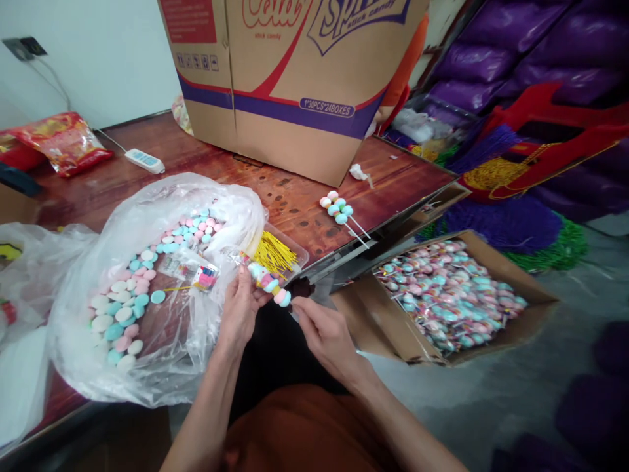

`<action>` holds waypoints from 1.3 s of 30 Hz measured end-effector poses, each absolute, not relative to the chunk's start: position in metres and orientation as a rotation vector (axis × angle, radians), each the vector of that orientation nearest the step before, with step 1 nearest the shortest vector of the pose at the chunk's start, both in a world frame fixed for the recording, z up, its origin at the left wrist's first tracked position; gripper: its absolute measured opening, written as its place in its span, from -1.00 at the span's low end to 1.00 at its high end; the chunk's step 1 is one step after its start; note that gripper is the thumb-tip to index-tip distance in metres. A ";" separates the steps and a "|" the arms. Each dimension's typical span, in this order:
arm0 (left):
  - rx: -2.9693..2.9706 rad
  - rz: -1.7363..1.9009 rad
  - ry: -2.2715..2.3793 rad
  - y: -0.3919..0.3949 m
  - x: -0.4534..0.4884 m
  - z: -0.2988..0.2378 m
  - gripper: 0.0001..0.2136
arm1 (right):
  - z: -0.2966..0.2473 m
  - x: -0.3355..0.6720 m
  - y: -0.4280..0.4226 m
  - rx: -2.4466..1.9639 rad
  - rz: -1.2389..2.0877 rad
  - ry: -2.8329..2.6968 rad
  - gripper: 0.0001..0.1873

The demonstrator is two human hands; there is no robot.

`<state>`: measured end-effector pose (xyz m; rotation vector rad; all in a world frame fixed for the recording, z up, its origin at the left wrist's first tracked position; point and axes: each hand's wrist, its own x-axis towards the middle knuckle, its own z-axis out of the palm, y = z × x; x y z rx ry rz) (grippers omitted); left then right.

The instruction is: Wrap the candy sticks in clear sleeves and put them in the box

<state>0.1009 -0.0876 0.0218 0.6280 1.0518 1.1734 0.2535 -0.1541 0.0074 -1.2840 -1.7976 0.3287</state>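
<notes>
Between my hands is a marshmallow-like candy stick with pink, blue and yellow pieces, its upper end inside a small clear printed wrapper. My left hand pinches the wrapper around the candy. The fingers of my right hand are closed at the candy's lower end, where the stick is mostly hidden. Left of my hands, a large clear plastic bag lies opened out with loose pastel candies in it. A printed wrapper packet and a yellow tie lie there too.
Yellow twist ties fill a clear tray beside the bag. Two unwrapped candy sticks lie near the table edge. A big carton stands behind. An open cardboard box of wrapped candies is at the right, below table height.
</notes>
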 end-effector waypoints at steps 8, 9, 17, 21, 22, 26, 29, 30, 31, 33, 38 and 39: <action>0.675 1.203 1.223 -0.083 0.091 0.015 -0.51 | 0.017 0.268 -0.150 -1.285 0.441 -1.780 -0.80; 0.679 1.193 1.240 -0.083 0.091 0.015 -0.50 | 0.015 0.269 -0.149 -1.289 0.378 -1.812 -0.79; 0.743 1.122 1.241 -0.089 0.091 0.014 -0.46 | 0.005 0.262 -0.148 -1.302 -0.107 -2.005 -0.71; 0.738 1.100 1.226 -0.089 0.091 0.015 -0.44 | 0.002 0.258 -0.149 -1.305 -0.126 -2.018 -0.70; 0.730 1.094 1.212 -0.089 0.091 0.015 -0.42 | 0.001 0.258 -0.149 -1.301 -0.075 -2.000 -0.70; 0.668 1.076 1.175 -0.093 0.091 0.018 -0.41 | 0.000 0.257 -0.150 -1.275 0.127 -1.862 -0.74; 0.662 1.095 1.219 -0.099 0.093 0.020 -0.50 | 0.000 0.255 -0.150 -1.253 0.154 -1.830 -0.77; 0.678 1.109 1.244 -0.101 0.094 0.021 -0.51 | 0.001 0.255 -0.151 -1.248 0.157 -1.827 -0.77; 0.701 1.122 1.269 -0.102 0.094 0.022 -0.53 | 0.001 0.254 -0.151 -1.247 0.160 -1.822 -0.77; 0.762 1.120 1.297 -0.105 0.095 0.024 -0.54 | 0.001 0.251 -0.152 -1.260 0.161 -1.798 -0.78; 0.853 1.136 1.309 -0.107 0.097 0.024 -0.55 | 0.000 0.248 -0.154 -1.278 0.166 -1.756 -0.80; 0.842 1.159 1.305 -0.107 0.097 0.023 -0.56 | 0.000 0.248 -0.154 -1.272 0.173 -1.755 -0.80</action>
